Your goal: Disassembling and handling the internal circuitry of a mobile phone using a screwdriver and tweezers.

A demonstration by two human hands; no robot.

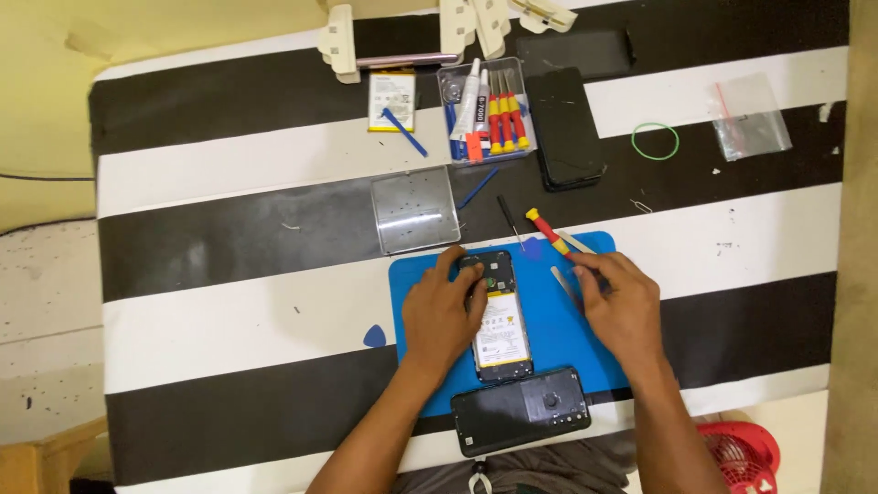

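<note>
An opened phone (500,320) with its battery showing lies on a blue mat (549,338). My left hand (442,311) rests on the phone's upper left, fingers on its top part. My right hand (622,306) lies on the mat to the right, fingertips at the handle of a red and yellow screwdriver (547,232) and beside a metal pry tool (565,285); whether it grips either I cannot tell. The phone's black back cover (519,410) lies at the mat's near edge.
A clear lid (414,209), a clear tool box (485,110) with screwdrivers and a glue tube, a black phone (565,128), a spare battery (391,101), a green rubber band (655,141), a plastic bag (750,117) and a blue pick (375,337) lie on the striped table.
</note>
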